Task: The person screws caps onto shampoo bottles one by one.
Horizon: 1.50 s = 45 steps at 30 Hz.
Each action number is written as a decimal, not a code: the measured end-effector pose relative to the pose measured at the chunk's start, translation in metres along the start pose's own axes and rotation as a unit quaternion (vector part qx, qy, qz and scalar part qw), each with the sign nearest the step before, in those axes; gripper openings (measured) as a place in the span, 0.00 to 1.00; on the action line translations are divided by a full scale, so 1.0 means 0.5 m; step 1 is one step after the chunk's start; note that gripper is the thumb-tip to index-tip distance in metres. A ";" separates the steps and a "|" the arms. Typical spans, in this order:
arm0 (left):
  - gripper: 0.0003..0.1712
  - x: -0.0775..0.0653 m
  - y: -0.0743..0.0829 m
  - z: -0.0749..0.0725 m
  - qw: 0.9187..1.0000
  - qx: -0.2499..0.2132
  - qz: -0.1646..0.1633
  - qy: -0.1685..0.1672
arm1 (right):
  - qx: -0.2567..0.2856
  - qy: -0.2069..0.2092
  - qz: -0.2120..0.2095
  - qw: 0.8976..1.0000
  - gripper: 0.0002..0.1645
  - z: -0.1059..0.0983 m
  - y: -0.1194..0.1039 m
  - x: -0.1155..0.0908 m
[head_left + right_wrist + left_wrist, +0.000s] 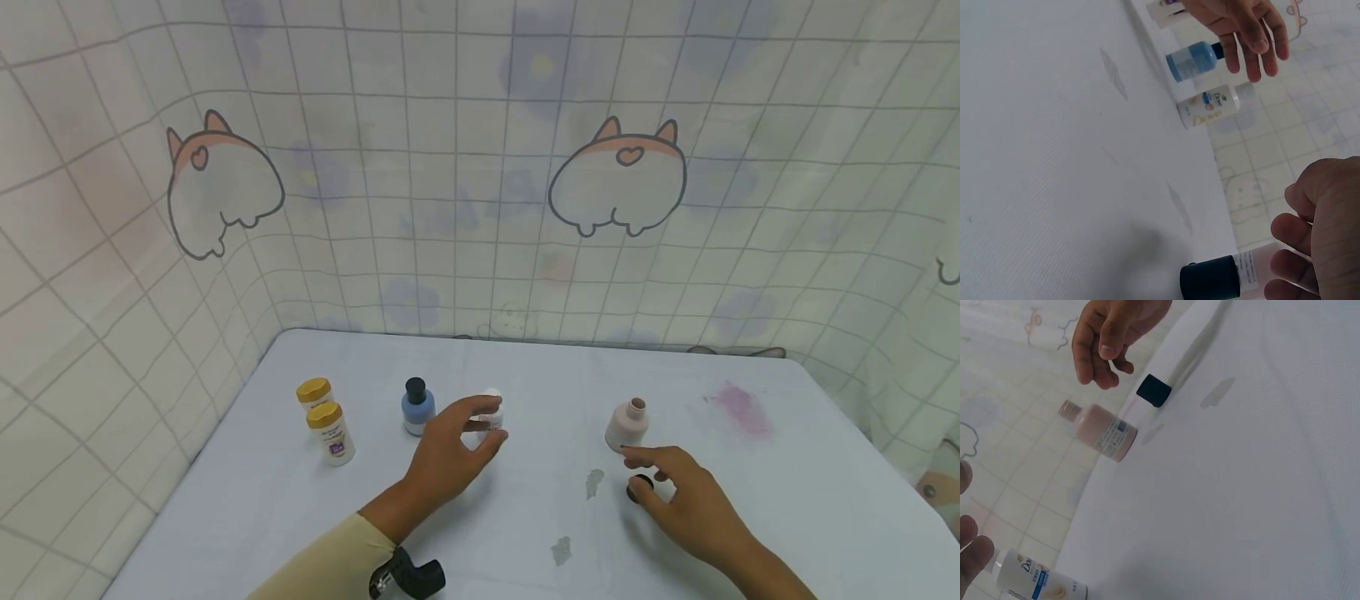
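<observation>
My left hand (448,454) hovers beside a small white Dove bottle (1209,107), its fingers loosely bent and apart from the bottle. Left of that hand stands a blue bottle (417,410) with a black cap. On the right, a pale pink bottle (624,428) stands upright without a cap, its neck bare. A loose black cap (1154,390) rests on the table in front of it. My right hand (693,504) is just over this cap, fingers relaxed and holding nothing; in the head view, thumb and fingers partly cover the cap.
Two white jars with yellow lids, a rear one (314,390) and a front one (332,433), stand at the table's left. The white table (525,500) has grey-green patches and a pink stain (741,408). A patterned curtain (480,208) surrounds the back and sides.
</observation>
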<state>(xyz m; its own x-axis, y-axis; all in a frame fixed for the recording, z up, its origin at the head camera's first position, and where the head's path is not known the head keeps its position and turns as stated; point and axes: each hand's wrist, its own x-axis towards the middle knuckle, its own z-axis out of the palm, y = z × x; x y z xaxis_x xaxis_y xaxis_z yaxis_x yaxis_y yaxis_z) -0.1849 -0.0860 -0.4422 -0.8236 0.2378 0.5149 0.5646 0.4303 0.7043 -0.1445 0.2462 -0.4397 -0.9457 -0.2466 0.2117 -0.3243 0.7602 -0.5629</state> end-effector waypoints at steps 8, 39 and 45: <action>0.25 -0.002 0.009 0.023 0.997 -0.027 -0.002 -0.074 | 0.003 0.009 -0.017 1.000 0.19 0.002 0.006 -0.003; 0.29 0.022 0.000 0.130 0.982 -0.052 -0.060 -0.173 | -0.015 -0.013 0.029 0.999 0.21 -0.004 0.033 -0.007; 0.29 0.031 -0.001 0.144 0.982 -0.043 -0.062 -0.174 | -0.024 -0.019 0.040 0.999 0.22 -0.003 0.041 -0.007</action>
<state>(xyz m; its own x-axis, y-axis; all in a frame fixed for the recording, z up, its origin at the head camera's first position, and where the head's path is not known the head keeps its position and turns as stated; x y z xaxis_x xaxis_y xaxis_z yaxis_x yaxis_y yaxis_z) -0.2018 -0.0197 -0.4701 -0.8468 0.4776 0.2340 0.4482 0.4040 0.7974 -0.1476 0.2635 -0.4510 -0.9689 -0.2061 0.1370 -0.2475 0.8059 -0.5378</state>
